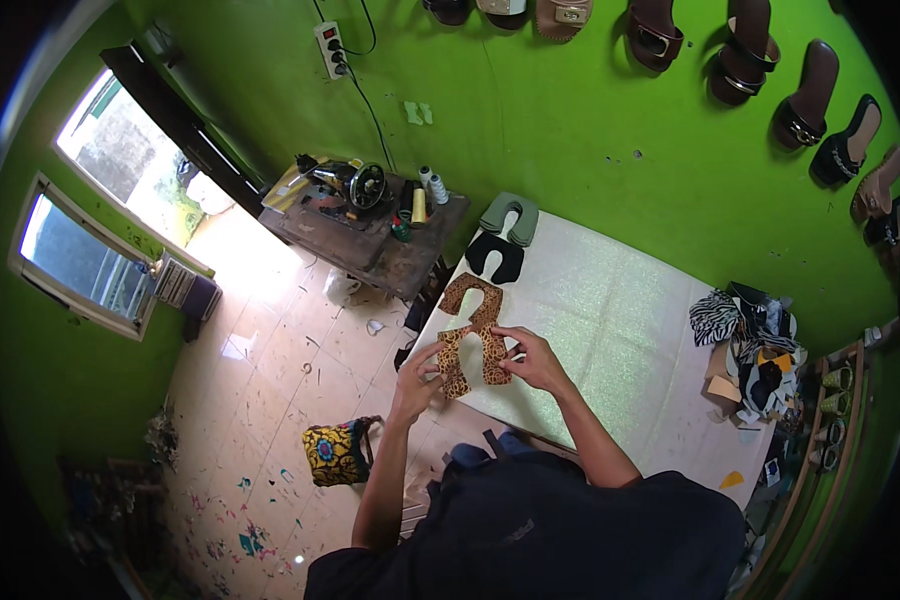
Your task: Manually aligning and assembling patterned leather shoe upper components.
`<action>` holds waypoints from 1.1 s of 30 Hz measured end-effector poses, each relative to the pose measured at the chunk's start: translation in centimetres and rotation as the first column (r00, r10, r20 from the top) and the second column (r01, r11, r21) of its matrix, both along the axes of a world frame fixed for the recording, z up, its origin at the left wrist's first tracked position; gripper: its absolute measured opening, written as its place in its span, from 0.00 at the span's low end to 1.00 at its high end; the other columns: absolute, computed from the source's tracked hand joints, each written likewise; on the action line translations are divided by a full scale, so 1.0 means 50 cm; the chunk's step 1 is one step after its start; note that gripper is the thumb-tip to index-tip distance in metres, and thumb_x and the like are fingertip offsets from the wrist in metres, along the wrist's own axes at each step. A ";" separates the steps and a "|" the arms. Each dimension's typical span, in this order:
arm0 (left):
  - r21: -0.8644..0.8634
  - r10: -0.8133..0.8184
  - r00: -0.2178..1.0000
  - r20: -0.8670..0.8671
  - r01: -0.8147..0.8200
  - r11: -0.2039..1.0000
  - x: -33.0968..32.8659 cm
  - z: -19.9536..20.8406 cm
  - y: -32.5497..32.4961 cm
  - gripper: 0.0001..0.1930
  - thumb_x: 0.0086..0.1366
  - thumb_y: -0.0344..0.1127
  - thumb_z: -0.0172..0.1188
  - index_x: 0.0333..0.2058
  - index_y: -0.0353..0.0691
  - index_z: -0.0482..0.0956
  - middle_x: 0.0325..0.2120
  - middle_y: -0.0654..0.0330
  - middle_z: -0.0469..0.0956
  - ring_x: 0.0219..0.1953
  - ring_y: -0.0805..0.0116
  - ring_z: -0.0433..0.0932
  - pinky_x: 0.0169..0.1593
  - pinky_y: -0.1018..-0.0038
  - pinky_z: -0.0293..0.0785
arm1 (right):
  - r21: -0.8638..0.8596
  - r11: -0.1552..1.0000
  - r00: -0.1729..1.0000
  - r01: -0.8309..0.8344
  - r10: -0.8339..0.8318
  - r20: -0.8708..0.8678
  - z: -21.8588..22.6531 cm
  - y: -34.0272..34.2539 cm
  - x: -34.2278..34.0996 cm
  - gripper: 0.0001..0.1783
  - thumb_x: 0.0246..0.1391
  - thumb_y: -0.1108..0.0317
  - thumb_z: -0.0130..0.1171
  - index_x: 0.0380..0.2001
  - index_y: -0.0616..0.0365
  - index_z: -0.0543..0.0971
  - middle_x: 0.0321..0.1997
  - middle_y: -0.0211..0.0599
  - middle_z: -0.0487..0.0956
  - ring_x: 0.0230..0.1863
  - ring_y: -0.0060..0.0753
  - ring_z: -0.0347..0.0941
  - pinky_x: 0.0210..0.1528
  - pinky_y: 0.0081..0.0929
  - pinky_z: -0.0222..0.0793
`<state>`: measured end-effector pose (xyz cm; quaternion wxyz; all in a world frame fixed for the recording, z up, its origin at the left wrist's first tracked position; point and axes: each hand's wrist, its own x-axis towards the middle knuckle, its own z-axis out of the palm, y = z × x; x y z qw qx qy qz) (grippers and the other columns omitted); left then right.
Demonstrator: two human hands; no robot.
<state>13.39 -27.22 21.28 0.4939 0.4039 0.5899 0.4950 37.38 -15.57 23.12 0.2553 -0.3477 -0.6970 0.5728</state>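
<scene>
Fingertips: the left hand (417, 383) and the right hand (532, 362) appear to grip opposite sides of one piece, digits bent in against its edges; how firmly they press cannot be told.
Leopard-print piece: a tan-and-black, horseshoe-shaped cut of what looks like fabric (452, 363) sits between the hands at the near left corner of the table, its curve away from the person and its two legs toward the body.
Row beyond it: a darker brown leopard-print horseshoe piece (465, 284) lies next, apparently meeting or overlapping the held one; then a black horseshoe piece (508, 263), then grey-green horseshoe pieces (523, 228), seemingly stacked, nearest the wall.
Row progress: the black, grey-green and brown pieces look already set out along the table's left edge; the held piece appears the unfinished one, not yet released. Whether more belong to the row cannot be judged.
White glittery tabletop (590, 330): it bears the row at its left edge and a jumbled heap of zebra-print, black and tan scraps (755, 360) at its far right.
Beyond the table: a black sewing machine (345, 187) stands on a worn dark wooden bench (395, 262); strapped sandals (805, 100) hang on the green wall.
Hard to make out: the undersides of the fingers, whether the held piece touches the tabletop, and its layers; the heap's contents overlap, and the upper sandals are cut off.
</scene>
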 end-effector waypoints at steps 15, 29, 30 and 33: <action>0.007 -0.284 0.956 -0.074 0.285 0.958 -0.181 -0.060 0.247 0.33 0.49 0.15 0.59 0.58 0.41 0.75 0.60 0.57 0.68 0.46 0.72 0.76 0.48 0.77 0.75 | 0.054 0.962 0.954 0.269 -0.274 0.120 -0.046 0.078 -0.129 0.35 0.45 0.81 0.65 0.60 0.51 0.72 0.59 0.40 0.74 0.37 0.29 0.79 0.42 0.25 0.78; -0.109 -0.675 0.737 0.038 0.675 0.730 -0.314 -0.134 0.413 0.32 0.53 0.19 0.64 0.59 0.39 0.74 0.62 0.53 0.68 0.42 0.73 0.79 0.44 0.78 0.79 | 0.015 0.780 0.760 0.626 -0.614 0.214 -0.121 0.051 -0.274 0.36 0.44 0.85 0.64 0.59 0.55 0.72 0.58 0.45 0.73 0.44 0.40 0.80 0.44 0.27 0.80; -0.118 -0.676 0.735 0.049 0.677 0.727 -0.319 -0.143 0.418 0.32 0.53 0.19 0.64 0.59 0.39 0.73 0.62 0.53 0.68 0.42 0.73 0.79 0.44 0.78 0.79 | 0.036 0.770 0.745 0.637 -0.627 0.227 -0.125 0.048 -0.281 0.36 0.44 0.85 0.64 0.59 0.56 0.72 0.58 0.45 0.73 0.46 0.40 0.79 0.44 0.27 0.80; -0.120 -0.694 0.717 0.066 0.696 0.708 -0.321 -0.156 0.439 0.32 0.53 0.19 0.64 0.59 0.39 0.74 0.61 0.52 0.68 0.42 0.73 0.79 0.44 0.78 0.79 | 0.083 0.747 0.716 0.659 -0.657 0.236 -0.144 0.051 -0.290 0.35 0.43 0.85 0.64 0.58 0.58 0.71 0.57 0.46 0.73 0.48 0.42 0.78 0.46 0.29 0.79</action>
